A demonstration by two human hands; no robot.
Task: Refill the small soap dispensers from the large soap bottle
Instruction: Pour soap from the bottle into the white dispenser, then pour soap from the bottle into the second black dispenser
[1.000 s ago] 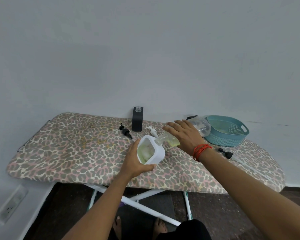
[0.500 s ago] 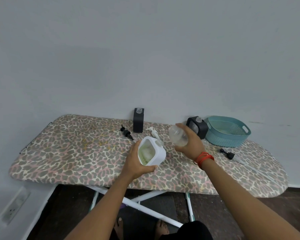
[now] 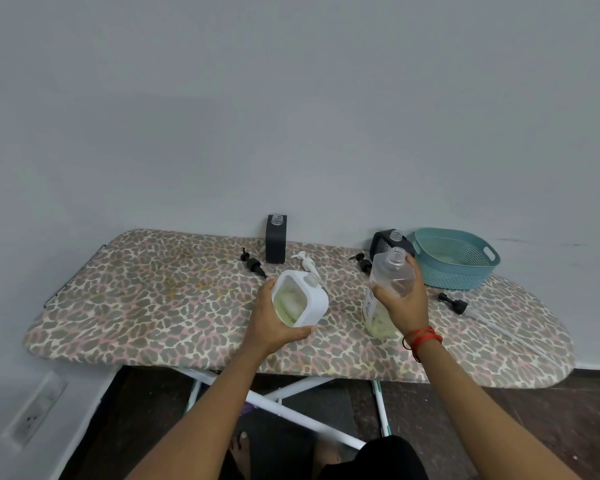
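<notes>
The left hand (image 3: pixel 274 327) grips an uncapped white dispenser (image 3: pixel 303 299) above the ironing board (image 3: pixel 153 289), well left of the basket (image 3: pixel 454 275). The right hand (image 3: pixel 404 299) is wrapped round the soap bottle (image 3: pixel 390 275), which is nearly upright with its open neck up, just left of the basket. A black dispenser (image 3: pixel 383 242) sits against the basket's left side. A tall black dispenser (image 3: pixel 275 242) stands farther left.

At the back of the ironing board (image 3: pixel 153 306) an upright dispenser (image 3: pixel 276 239) stands by the wall, one pump head (image 3: pixel 253 263) lying left of it and another pump head (image 3: pixel 305 261) right. Further right stand a second dispenser (image 3: pixel 390 240), then a basket (image 3: pixel 454 275). Nearer, the left hand (image 3: pixel 274 327) holds a square dispenser (image 3: pixel 314 303) left of the large soap bottle (image 3: pixel 392 271) in the right hand (image 3: pixel 404 306).
</notes>
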